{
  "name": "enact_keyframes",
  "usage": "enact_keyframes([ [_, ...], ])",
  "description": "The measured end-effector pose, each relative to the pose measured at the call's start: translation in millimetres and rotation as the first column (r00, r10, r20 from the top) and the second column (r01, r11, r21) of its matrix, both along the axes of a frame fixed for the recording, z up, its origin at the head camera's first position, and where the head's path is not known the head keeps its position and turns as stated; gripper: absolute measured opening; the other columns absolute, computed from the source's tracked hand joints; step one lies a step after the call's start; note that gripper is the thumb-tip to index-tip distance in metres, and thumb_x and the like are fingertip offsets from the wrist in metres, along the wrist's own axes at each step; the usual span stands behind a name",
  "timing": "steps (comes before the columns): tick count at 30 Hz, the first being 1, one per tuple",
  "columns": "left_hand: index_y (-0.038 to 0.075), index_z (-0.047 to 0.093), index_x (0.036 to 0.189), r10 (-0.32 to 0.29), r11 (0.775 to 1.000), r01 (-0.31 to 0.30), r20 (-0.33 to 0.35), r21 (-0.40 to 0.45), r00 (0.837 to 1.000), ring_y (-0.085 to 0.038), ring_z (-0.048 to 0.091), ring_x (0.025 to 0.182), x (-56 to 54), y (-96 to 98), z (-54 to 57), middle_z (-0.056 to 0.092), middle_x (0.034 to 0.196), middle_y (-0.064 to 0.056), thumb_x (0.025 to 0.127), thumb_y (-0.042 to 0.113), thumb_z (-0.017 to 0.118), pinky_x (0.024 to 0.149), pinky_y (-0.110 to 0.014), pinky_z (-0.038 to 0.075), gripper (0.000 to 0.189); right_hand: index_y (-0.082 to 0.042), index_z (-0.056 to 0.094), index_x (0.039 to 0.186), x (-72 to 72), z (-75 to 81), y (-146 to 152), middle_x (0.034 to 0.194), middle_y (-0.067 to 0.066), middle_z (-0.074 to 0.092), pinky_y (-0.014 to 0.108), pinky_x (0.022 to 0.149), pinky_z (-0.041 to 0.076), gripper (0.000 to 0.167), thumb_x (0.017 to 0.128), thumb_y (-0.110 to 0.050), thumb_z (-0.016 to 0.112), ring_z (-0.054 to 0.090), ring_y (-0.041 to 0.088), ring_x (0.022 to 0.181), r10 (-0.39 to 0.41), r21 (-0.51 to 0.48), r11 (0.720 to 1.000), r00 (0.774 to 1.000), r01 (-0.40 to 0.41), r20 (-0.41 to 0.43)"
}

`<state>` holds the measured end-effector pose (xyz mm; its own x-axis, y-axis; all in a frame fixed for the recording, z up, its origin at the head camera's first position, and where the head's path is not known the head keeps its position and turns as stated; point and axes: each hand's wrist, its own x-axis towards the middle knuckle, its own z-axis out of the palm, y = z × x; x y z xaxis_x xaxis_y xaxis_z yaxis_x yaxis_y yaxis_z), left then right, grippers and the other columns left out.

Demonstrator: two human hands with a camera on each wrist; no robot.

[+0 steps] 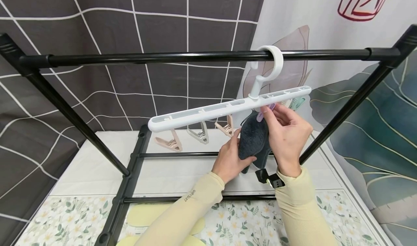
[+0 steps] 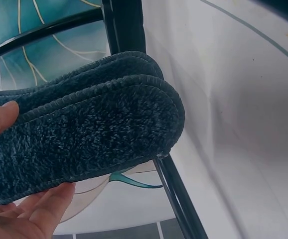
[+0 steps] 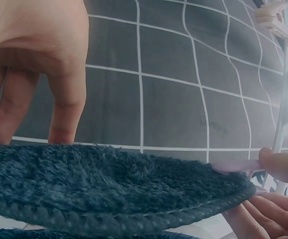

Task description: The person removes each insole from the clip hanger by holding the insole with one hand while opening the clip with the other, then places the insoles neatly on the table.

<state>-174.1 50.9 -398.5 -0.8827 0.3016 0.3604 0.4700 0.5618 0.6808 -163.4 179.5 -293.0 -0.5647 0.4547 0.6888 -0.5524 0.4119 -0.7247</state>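
Observation:
Two dark blue plush insoles (image 1: 254, 135) with stitched edges hang beneath a white clip hanger (image 1: 202, 115). My left hand (image 1: 229, 159) holds them from the side, thumb in front. In the left wrist view the front insole (image 2: 99, 129) overlaps the other, rounded ends pointing right. With thumb and fingers, my right hand (image 1: 288, 133) pinches a purple clip (image 1: 260, 116) just below the hanger bar. The right wrist view has this clip's jaws over the edge of the plush (image 3: 134, 186). Part of the clip is hidden by the fingers.
The hanger hooks over a black rail (image 1: 156, 58) of a rack. Pale clips (image 1: 171, 141) dangle from its left half, and a green clip (image 1: 297, 103) from its right. Yellow rounded pieces (image 1: 146, 214) lie on the floral tabletop below. A dark checked curtain (image 1: 163, 32) stands behind.

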Motion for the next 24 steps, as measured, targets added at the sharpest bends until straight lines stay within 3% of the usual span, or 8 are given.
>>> enact_keyframes([
  [16, 0.007, 0.028, 0.157, 0.001, 1.000, -0.001, 0.010, 0.000, 1.000, -0.027, 0.065, 0.112, -0.1, 0.1, 0.7, 0.067, 0.122, -0.011, 0.082, 0.035, 0.084, 0.096, -0.039, 0.053, 0.097, 0.003, 0.079, 0.099, 0.9, 2.7, -0.5, 0.089, 0.016, 0.075, 0.013, 0.070, 0.055, 0.020, 0.086, -0.012, 0.080, 0.070, -0.002, 0.076, -0.005, 0.019, 1.000, 1.000, 0.005, 0.014],
  [24, 0.018, 0.004, 0.162, -0.009, 1.000, 0.009, -0.034, 0.015, 0.999, -0.023, 0.066, 0.112, -0.7, -1.4, -1.2, 0.068, 0.123, -0.010, 0.082, 0.035, 0.085, 0.097, -0.036, 0.053, 0.116, 0.006, 0.078, 0.098, 1.0, 3.8, 0.1, 0.088, 0.020, 0.075, 0.012, 0.068, 0.054, 0.019, 0.087, -0.010, 0.078, 0.069, -0.004, 0.075, -0.014, 0.028, 1.000, 1.000, 0.013, 0.011],
])
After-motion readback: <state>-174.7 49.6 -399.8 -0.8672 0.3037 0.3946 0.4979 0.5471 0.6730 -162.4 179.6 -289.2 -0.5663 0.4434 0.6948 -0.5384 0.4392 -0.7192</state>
